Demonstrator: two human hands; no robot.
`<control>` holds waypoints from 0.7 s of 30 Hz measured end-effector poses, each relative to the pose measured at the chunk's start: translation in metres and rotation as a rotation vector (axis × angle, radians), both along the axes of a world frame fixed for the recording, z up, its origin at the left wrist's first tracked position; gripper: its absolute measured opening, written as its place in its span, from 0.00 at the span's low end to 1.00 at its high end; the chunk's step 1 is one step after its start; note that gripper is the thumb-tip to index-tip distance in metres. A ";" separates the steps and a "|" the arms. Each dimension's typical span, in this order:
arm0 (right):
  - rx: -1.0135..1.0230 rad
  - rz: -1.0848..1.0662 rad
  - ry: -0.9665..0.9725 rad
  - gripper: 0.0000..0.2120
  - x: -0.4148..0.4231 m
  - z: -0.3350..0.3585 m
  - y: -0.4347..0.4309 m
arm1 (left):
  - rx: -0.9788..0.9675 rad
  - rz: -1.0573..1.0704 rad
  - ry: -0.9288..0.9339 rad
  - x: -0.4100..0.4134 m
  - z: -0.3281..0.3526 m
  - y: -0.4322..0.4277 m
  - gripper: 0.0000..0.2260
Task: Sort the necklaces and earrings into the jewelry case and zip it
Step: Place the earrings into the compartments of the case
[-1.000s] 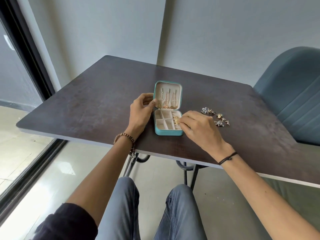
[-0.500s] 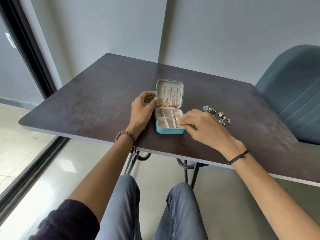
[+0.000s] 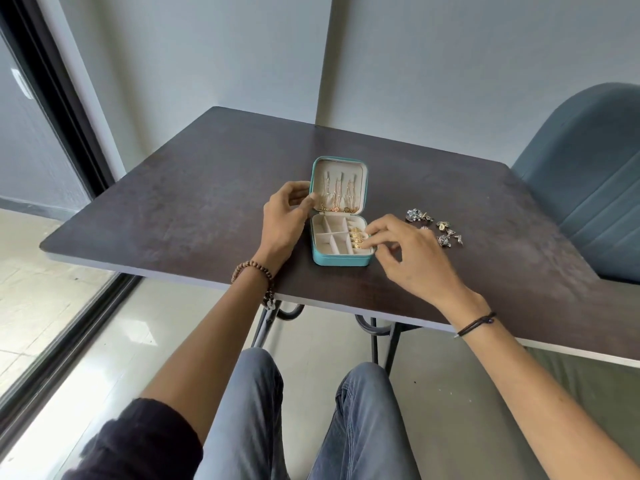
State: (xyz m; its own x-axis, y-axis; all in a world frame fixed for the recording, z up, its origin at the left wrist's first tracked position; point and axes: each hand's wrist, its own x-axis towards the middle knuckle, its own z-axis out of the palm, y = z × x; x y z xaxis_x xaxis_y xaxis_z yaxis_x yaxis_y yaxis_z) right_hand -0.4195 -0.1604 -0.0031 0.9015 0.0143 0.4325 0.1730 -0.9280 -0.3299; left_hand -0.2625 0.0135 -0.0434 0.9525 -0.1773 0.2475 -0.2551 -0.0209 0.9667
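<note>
On the dark wooden tabletop (image 3: 173, 209) stands the open teal jewelry case (image 3: 341, 260); the left hand (image 3: 285, 216) curls its grip round the upright lid's left edge. Fingers of the right hand (image 3: 415, 261) meet over gold earrings (image 3: 356, 239) in the right compartment; whether its grip holds one is unclear.

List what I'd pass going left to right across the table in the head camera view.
From the left: left hand gripping the lid's edge → open jewelry case → loose earrings → blue chair. The right hand overlaps both case and earrings, so it's left out.
</note>
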 end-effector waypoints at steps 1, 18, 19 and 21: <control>0.067 -0.030 -0.012 0.09 0.000 -0.001 -0.001 | 0.003 0.000 0.002 0.000 0.000 0.000 0.12; 0.584 -0.201 0.103 0.07 0.018 -0.022 0.023 | -0.039 0.108 -0.002 -0.003 0.005 0.008 0.10; 0.582 -0.200 0.102 0.07 0.021 -0.022 0.026 | -0.042 0.128 0.002 -0.002 0.005 0.011 0.10; 0.579 -0.192 0.101 0.07 0.026 -0.022 0.035 | -0.038 0.166 0.015 0.002 0.006 0.020 0.10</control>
